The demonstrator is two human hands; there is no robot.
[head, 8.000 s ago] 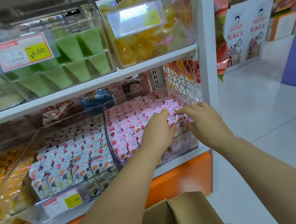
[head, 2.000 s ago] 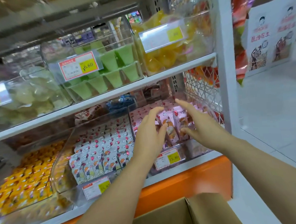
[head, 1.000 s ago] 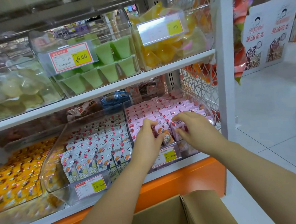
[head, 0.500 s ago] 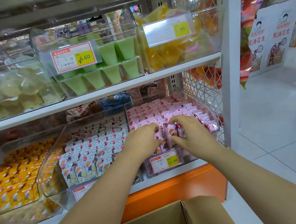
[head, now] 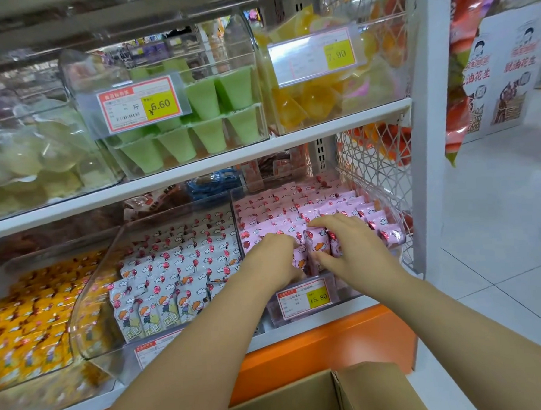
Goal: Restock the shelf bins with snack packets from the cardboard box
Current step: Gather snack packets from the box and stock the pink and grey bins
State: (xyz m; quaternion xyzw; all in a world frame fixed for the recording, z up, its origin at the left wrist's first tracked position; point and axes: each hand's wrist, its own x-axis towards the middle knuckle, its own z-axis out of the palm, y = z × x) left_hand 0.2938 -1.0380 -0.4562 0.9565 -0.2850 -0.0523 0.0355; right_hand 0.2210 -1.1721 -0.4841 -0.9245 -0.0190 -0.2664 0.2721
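Upright pink snack packets (head: pixel 317 244) sit between the close-set hands: the right hand (head: pixel 356 252) pinches them thumb to fingers, the left hand (head: pixel 273 259) presses alongside, its grip unclear.

Your left hand (head: pixel 273 258) buries its fingertips among the pink packets (head: pixel 313 202), so you cannot tell whether it grips any. Your left forearm (head: pixel 208 349) covers most of the neighbouring bin's price tag (head: pixel 148 352). The cardboard box (head: pixel 367 394) is cut off by the lower edge, its contents out of sight. The small print on the 15.80 tag (head: pixel 302 298) is too fine to read, and the yellow packets (head: pixel 28 327) run off the left edge.
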